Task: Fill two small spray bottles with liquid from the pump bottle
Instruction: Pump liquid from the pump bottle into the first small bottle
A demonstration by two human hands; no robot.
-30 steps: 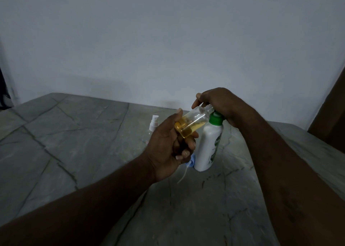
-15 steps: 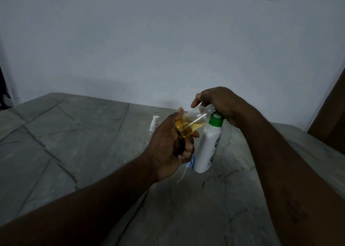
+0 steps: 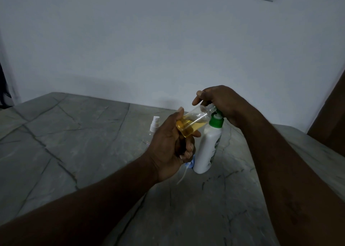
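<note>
My left hand [image 3: 169, 145] grips a small clear spray bottle [image 3: 194, 122] with no cap, tilted so that its open neck points at the pump spout. Yellow liquid fills roughly its lower half. The white pump bottle [image 3: 207, 148] with a green collar stands upright on the stone table [image 3: 78, 145]. My right hand [image 3: 218, 101] rests on top of the pump head, which it hides. A second small spray bottle [image 3: 153, 129] with a white sprayer stands behind my left hand, partly hidden by it.
A loose sprayer cap with a blue collar and white dip tube [image 3: 183, 173] lies on the table beside the pump bottle's base. A white wall rises behind the table. A dark wooden edge [image 3: 332, 122] stands at the far right.
My right hand and the pump head have risen slightly. The small bottle stays at the spout, held at about the same tilt.
</note>
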